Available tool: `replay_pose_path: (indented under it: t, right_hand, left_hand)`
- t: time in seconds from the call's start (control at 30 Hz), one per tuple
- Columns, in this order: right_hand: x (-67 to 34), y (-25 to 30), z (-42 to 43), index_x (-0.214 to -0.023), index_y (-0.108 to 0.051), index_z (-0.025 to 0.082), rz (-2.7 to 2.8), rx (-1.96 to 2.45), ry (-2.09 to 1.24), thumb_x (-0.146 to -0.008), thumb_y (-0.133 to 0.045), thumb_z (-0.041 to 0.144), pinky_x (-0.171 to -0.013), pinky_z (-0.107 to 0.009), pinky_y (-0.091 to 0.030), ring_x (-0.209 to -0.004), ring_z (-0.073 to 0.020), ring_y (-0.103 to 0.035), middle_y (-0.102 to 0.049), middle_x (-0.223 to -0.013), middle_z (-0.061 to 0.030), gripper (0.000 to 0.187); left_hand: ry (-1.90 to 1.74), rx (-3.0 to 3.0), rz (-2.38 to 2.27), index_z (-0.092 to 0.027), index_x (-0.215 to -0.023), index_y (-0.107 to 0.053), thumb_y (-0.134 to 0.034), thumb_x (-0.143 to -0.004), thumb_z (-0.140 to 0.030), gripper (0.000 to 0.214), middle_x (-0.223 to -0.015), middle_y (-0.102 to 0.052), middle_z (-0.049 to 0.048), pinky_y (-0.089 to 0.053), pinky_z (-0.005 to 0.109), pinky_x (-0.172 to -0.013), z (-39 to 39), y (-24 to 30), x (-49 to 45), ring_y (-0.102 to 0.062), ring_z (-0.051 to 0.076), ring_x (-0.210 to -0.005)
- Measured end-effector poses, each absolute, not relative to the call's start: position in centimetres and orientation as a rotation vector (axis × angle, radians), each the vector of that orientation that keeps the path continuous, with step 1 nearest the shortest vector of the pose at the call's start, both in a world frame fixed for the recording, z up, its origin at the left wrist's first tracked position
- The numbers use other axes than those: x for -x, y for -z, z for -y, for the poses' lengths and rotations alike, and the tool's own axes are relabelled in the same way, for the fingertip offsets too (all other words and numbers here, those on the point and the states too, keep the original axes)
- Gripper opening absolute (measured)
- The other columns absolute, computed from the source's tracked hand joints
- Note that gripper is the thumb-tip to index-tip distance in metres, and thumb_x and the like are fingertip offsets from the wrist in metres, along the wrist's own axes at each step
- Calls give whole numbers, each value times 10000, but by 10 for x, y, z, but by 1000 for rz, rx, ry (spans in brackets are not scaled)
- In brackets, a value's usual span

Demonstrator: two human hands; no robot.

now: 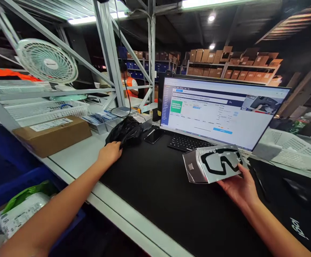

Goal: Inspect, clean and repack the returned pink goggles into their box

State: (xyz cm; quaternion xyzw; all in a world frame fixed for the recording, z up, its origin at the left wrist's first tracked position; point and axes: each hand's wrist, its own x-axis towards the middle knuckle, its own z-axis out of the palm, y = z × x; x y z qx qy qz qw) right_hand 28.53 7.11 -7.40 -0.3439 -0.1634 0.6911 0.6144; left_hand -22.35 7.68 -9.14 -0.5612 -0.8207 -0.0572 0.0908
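My right hand [239, 187] is closed on a grey box [217, 165] printed "Wakening" with a black goggle-like outline. It holds the box tilted above the black desk mat [155, 189], in front of the keyboard [187, 142]. At the left, my left hand [110, 154] has its fingers wrapped on the near edge of a crumpled black plastic bag [126, 130]. The bag lies at the mat's far left corner, and its contents are hidden. A phone [153, 136] lies just right of the bag.
A monitor [211, 110] stands behind the keyboard. To the left are a cardboard box [54, 137], a grey divided tray [102, 123] and a fan [48, 62]. A mouse [296, 189] and white basket [286, 146] sit at the right. Below left, a blue bin [72, 225] holds packages.
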Motion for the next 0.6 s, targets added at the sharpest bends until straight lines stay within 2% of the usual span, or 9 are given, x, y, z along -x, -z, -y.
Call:
replay_pose_path:
  t: [0.07,0.13,0.3,0.37,0.4,0.47,0.53,0.6]
  right_hand:
    - [-287,77,-73,-1046,-687,243,386,813,-1575,-773,-699,331,-721,-383,-670,-867,-209,-731,-765,-998,-22,286]
    - [-288,80,-76,-1052,-693,254,392,841,-1559,-784,-683,328,-709,-371,-672,-866,-206,-733,-768,-1010,-19,279]
    - [-288,84,-78,-1118,-700,287,435,910,-1525,-821,-621,302,-687,-348,-684,-865,-193,-740,-765,-1104,-21,308]
    - [-287,83,-77,-1139,-700,310,479,922,-1483,-817,-598,255,-667,-335,-685,-858,-194,-746,-757,-1143,-36,342]
    - [-286,83,-77,-1133,-702,323,501,926,-1460,-806,-592,222,-646,-322,-683,-840,-192,-748,-757,-1145,-45,359]
    - [-285,82,-76,-1121,-705,351,538,930,-1424,-781,-585,163,-601,-288,-672,-796,-183,-747,-758,-1135,-55,406]
    - [-283,81,-75,-1127,-704,345,515,949,-1427,-765,-590,148,-590,-289,-672,-770,-181,-746,-769,-1093,-44,428]
    - [-280,80,-75,-1140,-699,308,442,957,-1451,-762,-600,168,-639,-315,-683,-771,-180,-745,-778,-1041,-24,415]
  left_hand:
    - [213,1475,2530,-70,-1275,-615,-431,-959,-271,418,-1133,-711,266,-545,487,-850,-72,85,232,-691,400,-1065]
    - [253,1273,2600,-4,-1303,-567,-433,-963,-241,436,-1033,-715,308,-544,501,-806,-68,76,245,-710,419,-1005]
    - [294,953,2684,137,-1271,-506,-356,-956,-71,406,-1094,-668,384,-511,543,-850,-61,57,296,-686,434,-1084]
    - [296,925,2701,169,-1225,-502,-321,-984,-61,379,-1122,-655,364,-495,539,-862,-60,58,315,-669,416,-1111]
    - [294,929,2710,148,-1209,-522,-332,-1012,-98,369,-1140,-659,331,-496,531,-876,-61,60,323,-666,392,-1121]
    - [286,962,2720,28,-1208,-587,-444,-1043,-245,350,-1204,-666,231,-514,513,-930,-66,67,334,-658,324,-1145]
    - [294,1049,2699,-111,-1215,-628,-601,-989,-357,335,-1253,-653,142,-535,510,-976,-71,78,339,-641,274,-1153]
    - [339,1243,2622,-161,-1230,-626,-654,-957,-384,354,-1269,-638,107,-550,498,-971,-76,87,342,-636,255,-1137]
